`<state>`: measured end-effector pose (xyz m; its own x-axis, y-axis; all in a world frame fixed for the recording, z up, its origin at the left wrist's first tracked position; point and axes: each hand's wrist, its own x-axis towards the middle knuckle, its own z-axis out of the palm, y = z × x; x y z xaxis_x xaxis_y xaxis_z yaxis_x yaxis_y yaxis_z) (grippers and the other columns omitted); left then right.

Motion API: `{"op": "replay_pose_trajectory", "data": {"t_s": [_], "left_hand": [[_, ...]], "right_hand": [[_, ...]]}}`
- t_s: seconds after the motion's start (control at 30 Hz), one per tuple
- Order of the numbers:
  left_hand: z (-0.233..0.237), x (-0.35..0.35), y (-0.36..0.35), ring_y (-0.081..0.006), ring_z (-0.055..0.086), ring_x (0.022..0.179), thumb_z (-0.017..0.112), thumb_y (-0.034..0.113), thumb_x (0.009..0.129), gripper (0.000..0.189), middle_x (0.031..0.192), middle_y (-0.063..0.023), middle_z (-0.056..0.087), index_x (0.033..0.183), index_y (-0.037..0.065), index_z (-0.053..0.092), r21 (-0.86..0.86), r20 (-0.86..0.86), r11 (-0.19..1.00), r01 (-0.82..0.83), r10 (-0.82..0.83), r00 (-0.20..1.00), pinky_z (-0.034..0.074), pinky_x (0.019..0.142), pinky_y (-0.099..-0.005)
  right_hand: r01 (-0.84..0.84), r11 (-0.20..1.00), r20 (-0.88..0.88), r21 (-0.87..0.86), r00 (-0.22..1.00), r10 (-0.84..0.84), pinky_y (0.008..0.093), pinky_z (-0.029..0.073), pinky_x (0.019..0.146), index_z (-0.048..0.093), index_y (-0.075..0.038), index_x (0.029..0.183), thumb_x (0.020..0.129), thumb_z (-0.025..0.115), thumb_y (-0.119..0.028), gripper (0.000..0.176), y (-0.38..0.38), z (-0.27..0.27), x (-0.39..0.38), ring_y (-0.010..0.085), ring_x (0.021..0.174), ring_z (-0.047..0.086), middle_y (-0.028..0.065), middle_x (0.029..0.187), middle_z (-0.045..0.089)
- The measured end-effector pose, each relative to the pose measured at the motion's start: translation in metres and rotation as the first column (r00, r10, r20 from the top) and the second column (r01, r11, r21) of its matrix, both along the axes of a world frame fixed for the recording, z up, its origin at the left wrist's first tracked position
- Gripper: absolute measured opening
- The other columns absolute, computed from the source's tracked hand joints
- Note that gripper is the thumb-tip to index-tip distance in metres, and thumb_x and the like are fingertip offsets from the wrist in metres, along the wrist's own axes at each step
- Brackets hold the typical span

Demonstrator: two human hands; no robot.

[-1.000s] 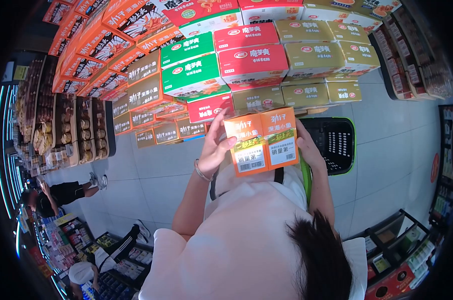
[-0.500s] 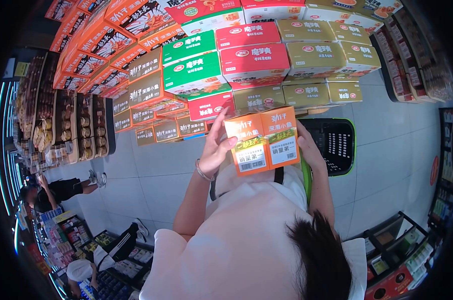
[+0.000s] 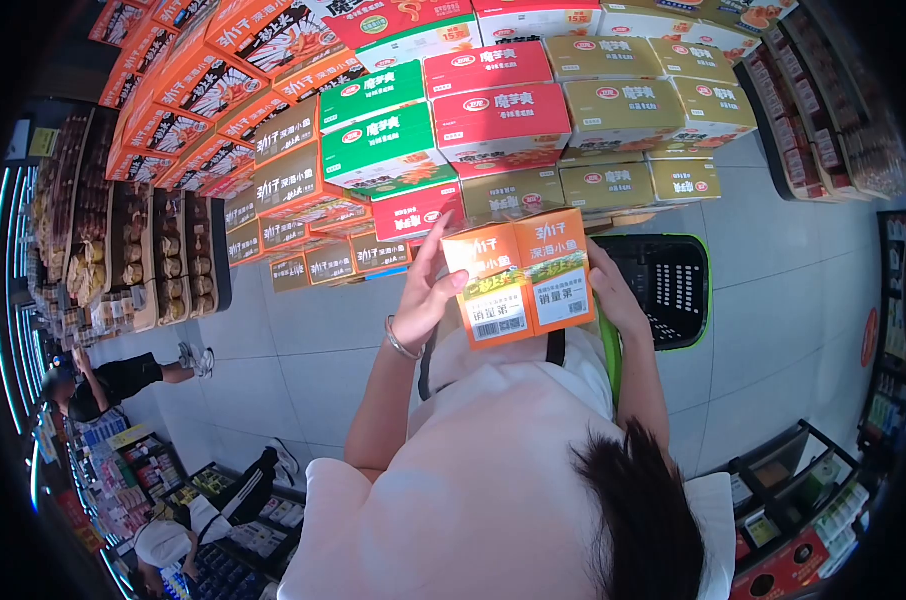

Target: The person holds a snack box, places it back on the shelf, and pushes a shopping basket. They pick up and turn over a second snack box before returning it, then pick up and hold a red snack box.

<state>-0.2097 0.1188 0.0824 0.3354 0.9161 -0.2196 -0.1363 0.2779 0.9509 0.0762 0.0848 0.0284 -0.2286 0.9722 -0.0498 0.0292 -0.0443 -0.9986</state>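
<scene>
Orange box (image 3: 518, 275) clasped at its sides between my left hand (image 3: 425, 297) and right hand (image 3: 613, 297), fingers gripping, labels turned toward me, probably for reading.

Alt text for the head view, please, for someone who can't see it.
A person holds an orange box between the left hand and right hand, its barcode labels facing the camera. Beyond it rise stacked cartons in orange, green, red and olive; a black basket with a green rim shows just right of the box.
</scene>
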Motion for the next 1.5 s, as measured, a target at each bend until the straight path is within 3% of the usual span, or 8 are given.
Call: {"op": "replay_pose_trajectory", "data": {"t_s": [0.23,1.03,1.5], "left_hand": [[-0.003,-0.001,-0.001,-0.0243,0.037,0.137,0.066,0.024,0.085,0.085,0.146,-0.0147,0.042,0.155,0.005,0.022,-0.001,0.004,1.0,-0.004,0.004,1.0,0.027,0.113,-0.0389],[0.0,0.003,-0.003,-0.0243,0.037,0.138,0.069,0.028,0.083,0.088,0.147,-0.0136,0.041,0.155,0.007,0.023,0.005,-0.002,1.0,-0.019,0.019,1.0,0.028,0.113,-0.0398],[0.0,0.004,-0.002,-0.0243,0.038,0.137,0.07,0.031,0.082,0.089,0.145,-0.0141,0.043,0.155,0.008,0.024,-0.015,-0.011,1.0,-0.022,0.022,1.0,0.028,0.113,-0.0394]], "right_hand": [[0.017,1.0,0.083,-0.021,0.996,-0.016,0.0423,0.03,0.11,0.036,-0.002,0.149,0.092,0.046,-0.064,0.084,-0.004,-0.015,0.006,0.031,0.128,0.044,0.0191,0.14,0.05],[0.017,1.0,0.139,0.004,0.99,-0.017,0.0411,0.032,0.109,0.038,-0.004,0.148,0.092,0.049,-0.057,0.078,-0.004,-0.009,0.009,0.0295,0.123,0.046,0.016,0.138,0.053],[0.017,1.0,0.149,0.005,0.989,-0.017,0.0406,0.032,0.109,0.038,-0.004,0.148,0.091,0.049,-0.061,0.081,-0.002,-0.004,0.009,0.029,0.122,0.046,0.016,0.139,0.052]]}}
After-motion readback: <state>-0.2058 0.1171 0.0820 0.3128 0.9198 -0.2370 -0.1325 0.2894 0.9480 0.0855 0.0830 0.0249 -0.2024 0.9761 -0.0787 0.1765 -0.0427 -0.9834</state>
